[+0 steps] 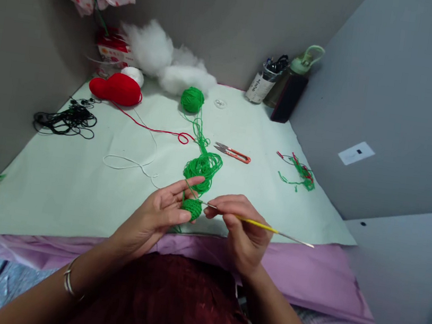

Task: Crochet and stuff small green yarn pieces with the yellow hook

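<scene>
- Dark red clothing [156, 298] is seen nearest, in front of the tabletop [75, 190].
- Green stitched piece [192, 209] is pinched between thumb and fingers of the left hand [154, 216], near the front edge; it could be dropped if that pinch is loosened.
- Yellow-handled hook [257, 224] is pinched by the right hand [247, 229], its tip at the piece; stitches could be lost if it is tilted.
- Loose green yarn [204, 168] is heaped just beyond; knots could be caused by tugging.

No text can be read. Dark characters on the white cup label [260, 88] are blurred, and print on the red-and-white box [113, 55] is too small.
</scene>
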### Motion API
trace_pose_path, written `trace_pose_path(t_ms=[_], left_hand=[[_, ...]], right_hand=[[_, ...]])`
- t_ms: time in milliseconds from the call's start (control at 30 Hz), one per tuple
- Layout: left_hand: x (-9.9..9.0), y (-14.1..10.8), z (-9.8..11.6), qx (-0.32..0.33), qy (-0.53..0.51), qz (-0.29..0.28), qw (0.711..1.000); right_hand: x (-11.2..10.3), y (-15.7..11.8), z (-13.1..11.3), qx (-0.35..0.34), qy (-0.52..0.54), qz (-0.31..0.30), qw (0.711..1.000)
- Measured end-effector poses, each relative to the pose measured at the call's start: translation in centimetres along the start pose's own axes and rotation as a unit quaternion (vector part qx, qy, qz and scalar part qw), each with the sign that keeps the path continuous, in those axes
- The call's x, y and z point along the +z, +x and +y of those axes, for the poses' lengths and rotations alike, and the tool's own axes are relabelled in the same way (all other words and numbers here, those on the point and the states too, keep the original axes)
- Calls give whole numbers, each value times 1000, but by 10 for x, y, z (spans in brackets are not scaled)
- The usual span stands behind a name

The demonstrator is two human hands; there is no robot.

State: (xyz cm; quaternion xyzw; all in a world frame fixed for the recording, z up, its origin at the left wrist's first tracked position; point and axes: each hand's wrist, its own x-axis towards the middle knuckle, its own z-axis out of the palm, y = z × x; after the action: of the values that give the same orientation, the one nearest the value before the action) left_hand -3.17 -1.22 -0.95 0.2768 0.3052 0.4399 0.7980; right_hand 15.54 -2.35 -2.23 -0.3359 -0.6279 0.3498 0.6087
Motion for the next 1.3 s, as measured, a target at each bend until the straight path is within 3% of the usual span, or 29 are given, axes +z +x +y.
trace_pose_path(t_ms=[133,300,500,700,767,833,900,1000,1133,1300], left_hand=[[-6,2,0,35,69,-14,997],[-17,-1,10,49,216,-53,974],[-15,-4,21,68,375,-88,920],[-13,-4,22,90,491,-104,860],[-15,-6,23,73,477,-117,868],[-17,-7,23,45,413,-123,901],[-19,-8,21,23,323,-128,938],[-23,-6,13,17,219,-125,968],[-25,-1,0,8,152,-118,981],[-27,1,-5,18,148,-103,984]], right_hand=[[0,1,1,92,84,32,992],[-4,1,-1,136,127,25,982],[-5,1,-4,125,116,-13,985],[-12,11,-6,179,108,-51,977],[-16,14,-7,201,129,-73,968],[-18,18,-8,224,161,-78,958],[-16,19,-7,245,199,-61,947],[-9,18,-4,274,244,-30,930],[-1,12,1,284,277,-8,918],[0,5,4,251,263,-13,931]])
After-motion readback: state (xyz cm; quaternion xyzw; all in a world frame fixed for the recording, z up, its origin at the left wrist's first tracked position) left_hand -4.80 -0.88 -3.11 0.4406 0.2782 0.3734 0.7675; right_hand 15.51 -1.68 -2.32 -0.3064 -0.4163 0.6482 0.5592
